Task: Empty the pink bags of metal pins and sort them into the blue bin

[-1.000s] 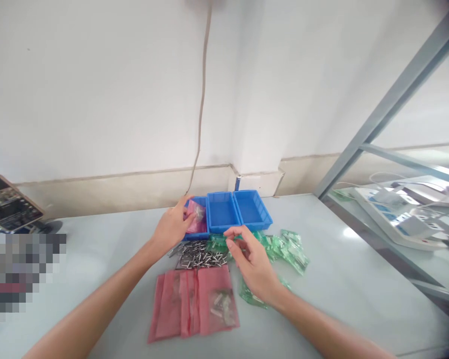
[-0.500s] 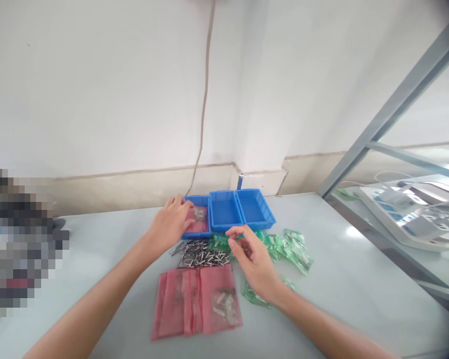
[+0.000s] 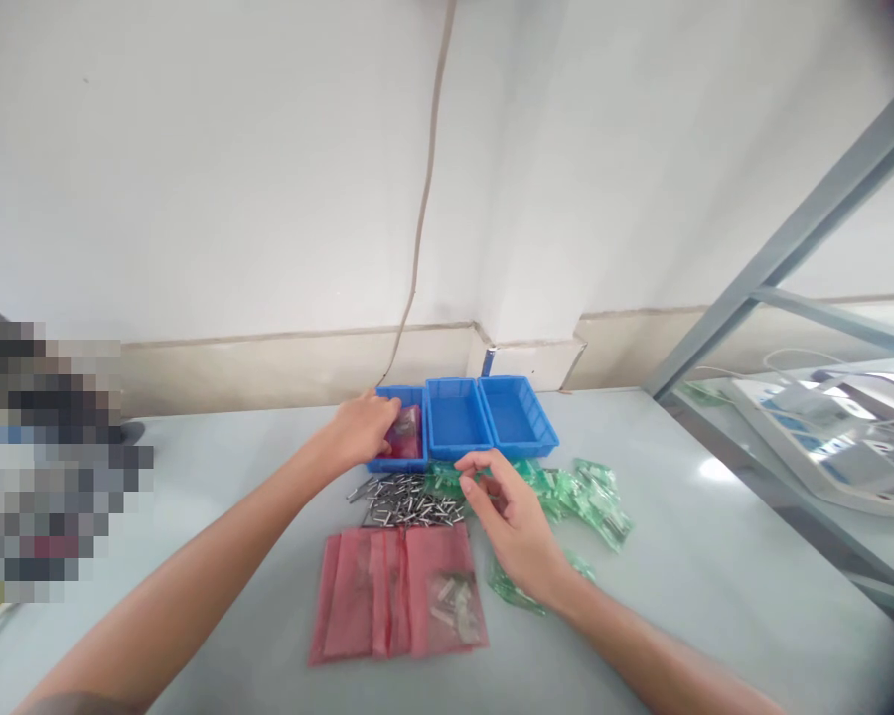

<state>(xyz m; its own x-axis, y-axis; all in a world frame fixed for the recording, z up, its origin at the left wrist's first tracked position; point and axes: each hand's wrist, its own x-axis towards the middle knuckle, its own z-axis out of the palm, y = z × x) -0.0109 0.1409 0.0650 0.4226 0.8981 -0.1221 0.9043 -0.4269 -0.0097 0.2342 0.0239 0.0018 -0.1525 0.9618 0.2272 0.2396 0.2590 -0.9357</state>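
Note:
My left hand reaches into the left blue bin, its fingers curled on a pink plastic bag that sits inside. Part of that bag is hidden by the fingers. My right hand hovers over the green plastic packets, thumb and fingers curved and apart, with nothing visible between them. Between my hands lies a heap of small metal pins. Nearer to me, several overlapping pink bags lie flat; the rightmost shows pale and metallic parts through its film.
Two more blue bins, the middle one and the right one, stand beside the left bin. A grey metal frame rises at the right, with white power strips behind it. Another person, blurred out, is at the left.
My left hand has pushed lower into the left bin, and the pink bag there now sits deeper and more folded. My right hand has kept nearly the same pose. The view has shifted slightly.

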